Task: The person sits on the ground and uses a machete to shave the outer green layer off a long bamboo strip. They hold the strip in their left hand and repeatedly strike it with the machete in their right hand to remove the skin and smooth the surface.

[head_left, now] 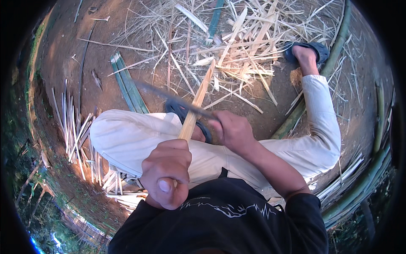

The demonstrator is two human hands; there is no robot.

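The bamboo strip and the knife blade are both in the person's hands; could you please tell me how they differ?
Colour: the bamboo strip is pale yellow, while the knife blade is dark grey.
Direction: the bamboo strip points up and slightly right from the left hand; the knife blade runs up and left from the right hand.
Clarity: the bamboo strip looks crisp, the knife blade blurred.
Both are long and narrow.
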